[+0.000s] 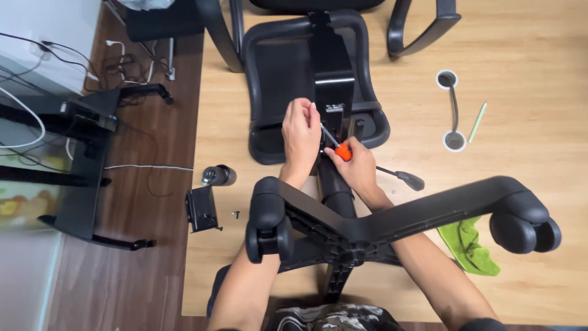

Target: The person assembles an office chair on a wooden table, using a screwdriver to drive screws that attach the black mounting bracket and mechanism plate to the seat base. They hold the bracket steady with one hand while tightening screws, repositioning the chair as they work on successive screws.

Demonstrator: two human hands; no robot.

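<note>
- We're mid-fastening, we judge: right hand (358, 164) clenched round an orange-handled screwdriver (338, 146), tip at the black chair mechanism (334, 110) on the wooden table (527, 73).
- Left hand (300, 135) clenched at the same spot; held part hidden.
- Wheeled chair base (392, 217) nearest us.
- Next likely needs tip kept seated, turning steady.

Black chair base (367, 230), orange screwdriver handle (343, 151), green cloth (468, 245), pale wooden board (527, 55)
</note>
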